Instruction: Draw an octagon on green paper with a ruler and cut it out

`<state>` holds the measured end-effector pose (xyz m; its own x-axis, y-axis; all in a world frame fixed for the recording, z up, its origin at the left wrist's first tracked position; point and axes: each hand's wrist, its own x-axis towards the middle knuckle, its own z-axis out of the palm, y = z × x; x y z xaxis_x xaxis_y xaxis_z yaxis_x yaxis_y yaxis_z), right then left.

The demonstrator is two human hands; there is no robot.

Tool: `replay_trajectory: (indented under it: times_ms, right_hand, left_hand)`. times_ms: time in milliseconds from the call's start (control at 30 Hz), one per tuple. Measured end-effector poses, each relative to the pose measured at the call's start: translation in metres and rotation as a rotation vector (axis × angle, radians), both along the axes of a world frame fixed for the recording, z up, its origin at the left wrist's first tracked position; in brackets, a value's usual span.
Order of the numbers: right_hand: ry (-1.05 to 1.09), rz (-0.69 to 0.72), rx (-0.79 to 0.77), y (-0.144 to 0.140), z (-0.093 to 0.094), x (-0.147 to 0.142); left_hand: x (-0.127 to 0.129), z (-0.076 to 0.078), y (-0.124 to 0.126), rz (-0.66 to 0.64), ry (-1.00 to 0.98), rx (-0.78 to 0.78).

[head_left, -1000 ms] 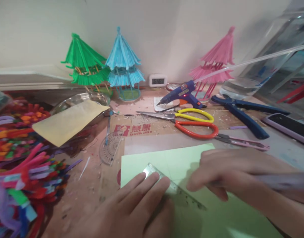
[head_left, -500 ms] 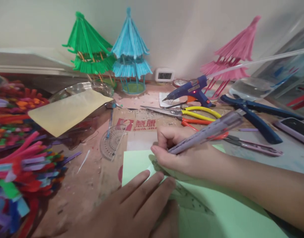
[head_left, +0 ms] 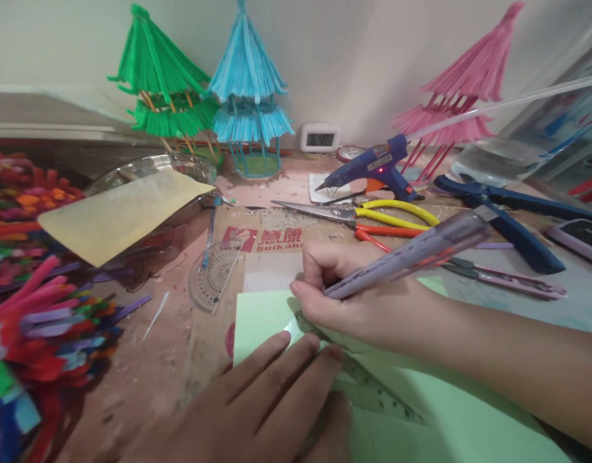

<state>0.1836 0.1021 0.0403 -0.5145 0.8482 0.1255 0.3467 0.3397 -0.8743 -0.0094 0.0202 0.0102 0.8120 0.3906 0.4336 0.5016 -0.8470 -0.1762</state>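
My right hand [head_left: 358,302] is closed round a greyish-purple pen [head_left: 402,257], with its top pointing up to the right. The pen's tip is hidden behind my fingers, low over a light green sheet of paper [head_left: 262,312]. My left hand [head_left: 271,399] lies flat, fingers stretched out, on a clear plastic ruler [head_left: 387,395] with dark markings. The ruler lies slantwise on the paper, partly covered by both hands, so its full shape cannot be told. Under the paper is a brown cardboard piece [head_left: 219,328] with red print.
A clear protractor [head_left: 213,276], scissors [head_left: 320,210], a blue glue gun [head_left: 368,167], and dark blue pliers [head_left: 513,238] lie beyond my hands. Green [head_left: 156,71], blue [head_left: 248,71] and pink pavilion models [head_left: 474,64] stand behind. Colourful fuzzy strips [head_left: 49,321] heap at left; a yellowish sheet [head_left: 127,215] rests on a metal tray.
The view has shifted slightly, so the background sits a little higher and wider. Both hands keep nearly the same place on the paper, and the pen leans slightly further right.
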Motion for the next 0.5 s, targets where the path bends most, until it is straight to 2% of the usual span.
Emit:
replay_trajectory:
  times_ms: [233, 500]
  right_hand:
    - [0.024, 0.010, 0.000, -0.0009, 0.0004, 0.0001]
    - [0.025, 0.022, -0.020, 0.0008, -0.0014, 0.0001]
  left_hand:
    - [0.0014, 0.0000, 0.0023, 0.008, -0.039, 0.028]
    - [-0.0028, 0.0010, 0.0011, -0.021, 0.034, 0.021]
